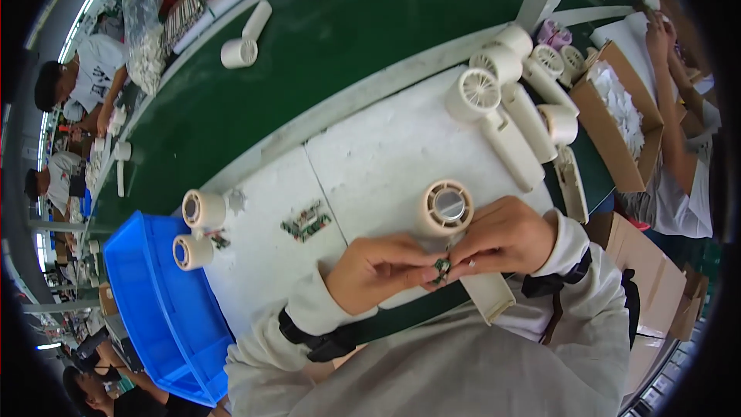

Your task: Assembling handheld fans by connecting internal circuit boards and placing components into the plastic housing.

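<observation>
Close to my body, my left hand (382,269) pinches a small green circuit board (441,267) between thumb and fingers. My right hand (500,238) meets it there, its fingertips closed at the board's edge. Just beyond the fingertips lies a cream handheld fan (448,208) with a round slotted head and a silvery disc in its centre. Its open handle shell (489,297) comes out below my right hand, which covers the part between. More small green circuit boards (306,222) lie in a loose group on the white worktop (386,154), left of my hands.
Two cream fan heads (202,210) stand by the blue bin (166,309) at the left. Several white fan bodies (513,123) pile up at the right, beside a carton (621,116) of white pieces. Past the worktop's raised edge runs a green belt (340,38). Other people work nearby.
</observation>
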